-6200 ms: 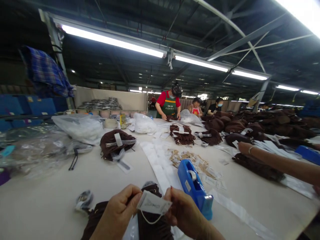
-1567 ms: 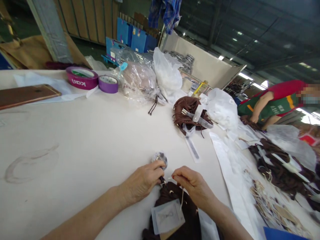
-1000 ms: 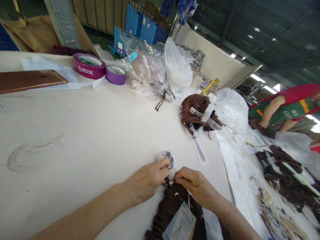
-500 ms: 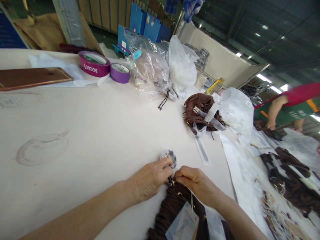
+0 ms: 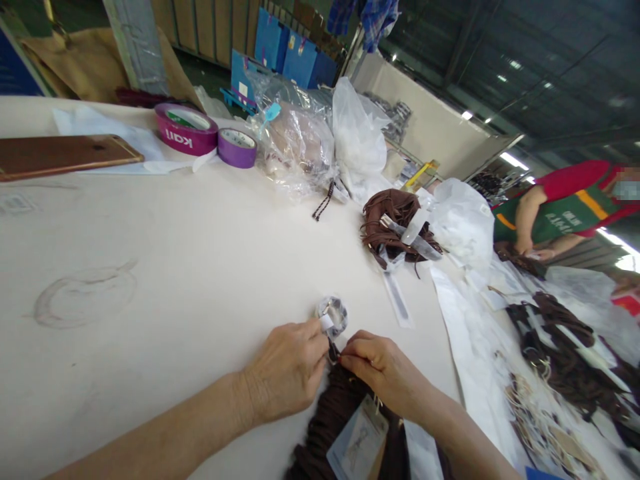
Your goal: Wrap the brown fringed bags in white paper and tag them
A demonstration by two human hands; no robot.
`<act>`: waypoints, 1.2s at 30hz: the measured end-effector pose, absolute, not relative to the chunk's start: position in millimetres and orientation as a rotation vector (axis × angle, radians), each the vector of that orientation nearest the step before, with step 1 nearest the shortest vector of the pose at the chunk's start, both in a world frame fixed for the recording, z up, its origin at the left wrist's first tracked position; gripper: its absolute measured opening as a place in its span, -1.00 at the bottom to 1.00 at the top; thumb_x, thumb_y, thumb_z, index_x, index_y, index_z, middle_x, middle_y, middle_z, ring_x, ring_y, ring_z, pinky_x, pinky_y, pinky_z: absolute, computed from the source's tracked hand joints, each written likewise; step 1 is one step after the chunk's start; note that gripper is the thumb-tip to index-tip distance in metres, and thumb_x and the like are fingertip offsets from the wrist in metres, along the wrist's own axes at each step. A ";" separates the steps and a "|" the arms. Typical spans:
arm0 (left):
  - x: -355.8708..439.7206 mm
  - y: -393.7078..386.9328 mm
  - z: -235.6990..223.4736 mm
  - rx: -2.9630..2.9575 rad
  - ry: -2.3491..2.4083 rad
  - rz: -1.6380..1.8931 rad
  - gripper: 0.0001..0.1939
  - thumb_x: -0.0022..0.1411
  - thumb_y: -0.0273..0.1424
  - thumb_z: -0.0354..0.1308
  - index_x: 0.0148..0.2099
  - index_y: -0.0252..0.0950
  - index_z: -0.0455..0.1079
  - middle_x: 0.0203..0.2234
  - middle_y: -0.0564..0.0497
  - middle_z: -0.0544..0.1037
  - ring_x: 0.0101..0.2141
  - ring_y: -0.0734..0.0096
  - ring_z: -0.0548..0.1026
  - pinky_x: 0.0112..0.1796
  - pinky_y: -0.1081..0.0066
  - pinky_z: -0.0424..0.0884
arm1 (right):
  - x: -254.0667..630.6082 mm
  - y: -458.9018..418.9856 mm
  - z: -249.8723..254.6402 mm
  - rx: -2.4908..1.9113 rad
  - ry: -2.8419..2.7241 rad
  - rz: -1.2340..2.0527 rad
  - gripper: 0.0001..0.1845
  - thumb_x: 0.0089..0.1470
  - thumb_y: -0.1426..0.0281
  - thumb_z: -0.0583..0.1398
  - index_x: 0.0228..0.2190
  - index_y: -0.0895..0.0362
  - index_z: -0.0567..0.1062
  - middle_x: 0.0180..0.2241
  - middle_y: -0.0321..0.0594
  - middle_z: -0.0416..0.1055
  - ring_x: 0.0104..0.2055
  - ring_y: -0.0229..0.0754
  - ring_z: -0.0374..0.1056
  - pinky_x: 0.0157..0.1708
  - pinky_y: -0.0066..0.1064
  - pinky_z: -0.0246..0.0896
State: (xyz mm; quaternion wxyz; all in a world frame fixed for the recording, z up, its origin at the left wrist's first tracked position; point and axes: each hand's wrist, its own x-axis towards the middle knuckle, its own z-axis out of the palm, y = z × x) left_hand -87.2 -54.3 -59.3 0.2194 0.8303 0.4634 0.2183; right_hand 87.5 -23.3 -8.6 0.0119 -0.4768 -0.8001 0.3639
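Note:
A dark brown woven belt (image 5: 327,427) lies bundled at the near edge of the white table (image 5: 165,260). Its plastic-wrapped buckle (image 5: 334,313) rests just beyond my fingers. My left hand (image 5: 285,370) is closed, pinching the belt's end by the buckle. My right hand (image 5: 383,370) is closed too, fingertips pinching the same spot from the right, with a thin cord under it. A paper hang tag (image 5: 357,440) on that cord lies on the belt below my right hand.
Two purple tape rolls (image 5: 186,129) and a phone (image 5: 65,155) lie at the far left. Clear and white plastic bags (image 5: 320,140) sit behind. Another brown belt bundle (image 5: 397,227) lies mid-table; more belts and tags (image 5: 560,340) spread right. A person in a green apron (image 5: 565,213) works at the far right.
My view swung left and down since the earliest frame, where I held the tag up in both hands. The tag now lies on the belt, and both hands pinch at the buckle end.

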 end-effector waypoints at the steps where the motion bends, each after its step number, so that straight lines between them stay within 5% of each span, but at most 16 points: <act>1: -86.1 -56.1 -58.8 2.283 1.287 0.570 -0.90 0.14 -0.51 -0.08 -0.36 -0.28 0.25 -0.39 -0.01 0.37 -0.38 0.33 0.38 -0.34 0.32 0.39 | 86.8 -24.0 -9.2 -1.484 -2.495 1.121 -0.78 0.09 0.50 0.10 -0.54 0.17 0.47 -0.48 -0.28 0.34 -0.42 -0.32 0.28 -0.41 -0.52 0.14; 20: -61.7 -62.5 -58.9 2.176 1.436 0.441 -0.77 0.16 -0.53 -0.14 -0.36 -0.31 0.34 -0.43 -0.05 0.46 -0.39 0.23 0.45 -0.35 0.26 0.37 | 79.3 -35.4 -8.9 -1.541 -2.527 0.946 -0.77 0.04 0.60 0.08 -0.57 0.18 0.42 -0.45 -0.25 0.33 -0.42 -0.30 0.28 -0.41 -0.50 0.14; 30: -74.2 -62.4 -54.4 2.225 1.423 0.337 -0.78 0.11 -0.55 -0.12 -0.33 -0.33 0.36 -0.41 -0.07 0.47 -0.38 0.21 0.46 -0.32 0.24 0.36 | 77.8 -44.7 -5.6 -1.388 -2.553 0.476 -0.75 0.10 0.57 0.03 -0.27 0.10 0.45 -0.20 -0.12 0.35 -0.17 -0.14 0.24 -0.17 -0.27 0.17; 36: -75.2 -60.8 -53.1 2.236 1.389 0.314 -0.78 0.09 -0.54 -0.10 -0.32 -0.33 0.37 -0.40 -0.08 0.48 -0.34 0.18 0.47 -0.32 0.23 0.37 | 67.3 -51.3 -14.6 -1.438 -2.568 0.647 -0.80 0.05 0.59 0.06 -0.31 0.12 0.41 -0.33 -0.17 0.37 -0.23 -0.14 0.25 -0.21 -0.28 0.15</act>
